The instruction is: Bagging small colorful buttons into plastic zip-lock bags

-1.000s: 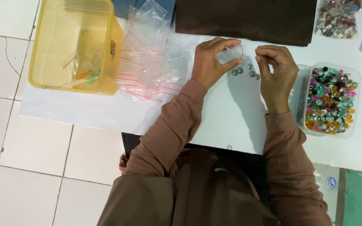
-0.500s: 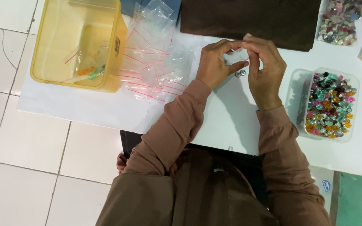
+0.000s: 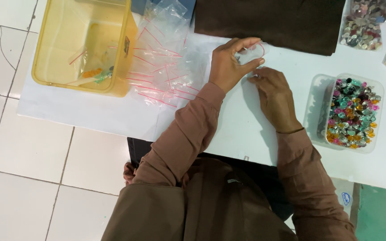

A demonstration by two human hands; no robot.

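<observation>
My left hand (image 3: 232,64) holds a small clear zip bag (image 3: 252,51) with a red strip, pinched open between thumb and fingers above the white table (image 3: 228,129). Just below and to the right of it, my right hand (image 3: 274,96) rests palm down on the table, fingertips pointing toward the bag. Whatever lies under this hand is hidden. A clear tub (image 3: 351,111) of colourful shiny beads stands to the right of my right hand.
A heap of empty clear zip bags (image 3: 164,67) lies left of my left hand. A yellow plastic bin (image 3: 86,44) stands at the far left. A dark brown cloth (image 3: 282,20) covers the back. More beads (image 3: 362,24) sit at the back right corner.
My right hand has dropped from the bag's mouth down onto the table, covering the spot where small beads lay. My left hand keeps hold of the bag.
</observation>
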